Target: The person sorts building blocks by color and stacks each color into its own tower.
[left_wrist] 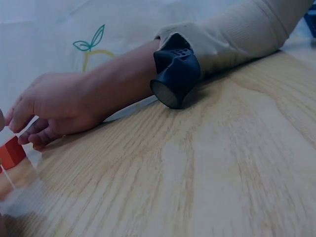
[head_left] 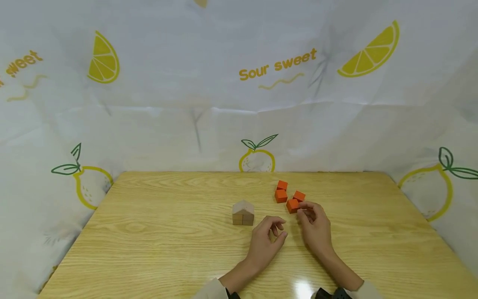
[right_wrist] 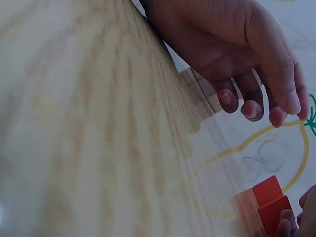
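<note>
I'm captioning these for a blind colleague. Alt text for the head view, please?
A person's right hand is at the nearest of four orange cubes on a table; whether it grips is unclear. The left hand, empty, is near a block house. Behind is a lemon-print sheet.
</note>
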The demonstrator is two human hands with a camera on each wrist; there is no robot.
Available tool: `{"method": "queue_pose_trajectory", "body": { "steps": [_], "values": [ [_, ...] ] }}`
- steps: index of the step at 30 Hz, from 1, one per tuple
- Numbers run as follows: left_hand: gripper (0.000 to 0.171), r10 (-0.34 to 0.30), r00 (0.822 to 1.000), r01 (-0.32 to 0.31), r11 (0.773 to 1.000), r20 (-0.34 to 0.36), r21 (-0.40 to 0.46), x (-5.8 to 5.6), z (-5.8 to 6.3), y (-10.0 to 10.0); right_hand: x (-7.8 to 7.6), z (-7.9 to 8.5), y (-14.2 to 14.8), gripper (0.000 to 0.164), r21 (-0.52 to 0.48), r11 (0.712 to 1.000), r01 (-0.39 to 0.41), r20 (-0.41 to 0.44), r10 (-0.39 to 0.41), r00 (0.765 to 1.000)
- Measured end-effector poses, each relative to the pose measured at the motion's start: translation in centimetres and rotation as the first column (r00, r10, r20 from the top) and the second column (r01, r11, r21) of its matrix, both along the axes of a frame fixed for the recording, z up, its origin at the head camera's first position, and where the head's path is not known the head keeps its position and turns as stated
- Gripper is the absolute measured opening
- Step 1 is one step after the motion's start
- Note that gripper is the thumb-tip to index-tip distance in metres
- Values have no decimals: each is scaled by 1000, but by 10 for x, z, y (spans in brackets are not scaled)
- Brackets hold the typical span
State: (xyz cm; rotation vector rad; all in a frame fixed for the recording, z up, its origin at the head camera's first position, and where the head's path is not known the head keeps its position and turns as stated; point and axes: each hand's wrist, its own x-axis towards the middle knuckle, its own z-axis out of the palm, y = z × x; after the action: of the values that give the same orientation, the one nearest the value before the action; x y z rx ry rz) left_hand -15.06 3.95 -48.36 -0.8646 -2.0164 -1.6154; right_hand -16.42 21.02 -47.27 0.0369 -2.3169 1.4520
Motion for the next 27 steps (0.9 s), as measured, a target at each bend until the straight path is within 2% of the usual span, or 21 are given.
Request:
{"method": "queue_pose_trajectory", "body": {
  "steps": [6,12,19,27],
  "values": [
    [27,63,995,-62,998,74,-24,-7,-2,7,-9,-2,8,21,3,1000,21,-10,-21,1000],
    [30,102,992,-96,993,73,-73,-13,-2,8,-16,-3,11,19,62,998,19,-50,-16,999],
    [30,108,991,-101,991,81,-93,-17,0,9,-20,-2,11,22,155,987,-49,-103,65,993],
    [30,112,991,-104,989,73,-109,-17,-2,10,-23,-2,10,31,249,963,-105,-109,136,985]
  ]
}}
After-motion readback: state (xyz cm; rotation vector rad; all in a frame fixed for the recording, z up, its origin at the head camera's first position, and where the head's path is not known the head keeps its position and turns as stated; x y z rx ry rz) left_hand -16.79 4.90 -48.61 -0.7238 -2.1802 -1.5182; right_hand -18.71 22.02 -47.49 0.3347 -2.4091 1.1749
